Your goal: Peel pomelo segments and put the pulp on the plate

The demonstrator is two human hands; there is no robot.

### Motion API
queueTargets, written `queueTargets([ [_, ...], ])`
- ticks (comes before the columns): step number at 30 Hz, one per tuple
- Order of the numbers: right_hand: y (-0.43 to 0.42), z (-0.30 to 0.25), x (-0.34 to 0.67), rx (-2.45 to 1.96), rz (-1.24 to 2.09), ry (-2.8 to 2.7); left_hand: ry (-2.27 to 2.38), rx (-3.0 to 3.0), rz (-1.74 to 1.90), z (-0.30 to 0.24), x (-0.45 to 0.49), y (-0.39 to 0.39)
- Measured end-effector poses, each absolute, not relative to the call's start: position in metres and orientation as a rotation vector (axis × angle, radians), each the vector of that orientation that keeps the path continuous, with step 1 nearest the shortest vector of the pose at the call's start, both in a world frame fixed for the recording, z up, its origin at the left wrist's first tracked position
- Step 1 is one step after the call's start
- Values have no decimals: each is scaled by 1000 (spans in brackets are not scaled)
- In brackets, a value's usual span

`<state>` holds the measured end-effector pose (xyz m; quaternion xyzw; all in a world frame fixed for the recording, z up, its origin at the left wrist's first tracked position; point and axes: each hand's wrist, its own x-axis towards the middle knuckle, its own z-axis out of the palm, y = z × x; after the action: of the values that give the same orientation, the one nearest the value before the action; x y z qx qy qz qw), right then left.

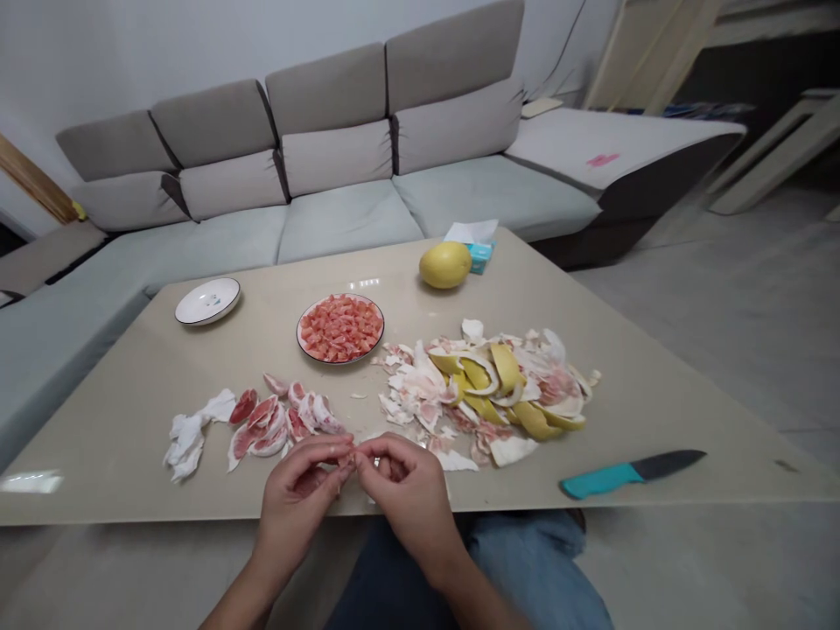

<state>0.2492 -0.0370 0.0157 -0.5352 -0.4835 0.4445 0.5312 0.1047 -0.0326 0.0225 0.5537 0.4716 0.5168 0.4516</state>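
My left hand and my right hand meet above the table's near edge, their fingertips pinching a small piece of pomelo segment between them. Just beyond the left hand lie peeled pink pomelo segments on the beige table top. Past the right hand spreads a heap of yellow pomelo rind and white pith. A round plate of pink pomelo pulp stands farther back. A whole yellow pomelo sits near the far edge.
Crumpled white tissue lies left of the segments. A knife with a teal handle rests at the right edge. A white saucer and a tissue box stand farther back, with a grey sofa behind the table.
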Motion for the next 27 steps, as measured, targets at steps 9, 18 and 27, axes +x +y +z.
queueTargets([
  [9, -41, 11, 248, -1286, 749, -1348, 1105, 950, 1105, 19, 104, -28],
  [18, -39, 15, 251, -1257, 742, -1383, 1060, 782, 1008, 25, 102, -26],
  [27, -42, 11, 251, -1194, 655, -1502, 1042, 848, 1147, 17, 102, -27],
])
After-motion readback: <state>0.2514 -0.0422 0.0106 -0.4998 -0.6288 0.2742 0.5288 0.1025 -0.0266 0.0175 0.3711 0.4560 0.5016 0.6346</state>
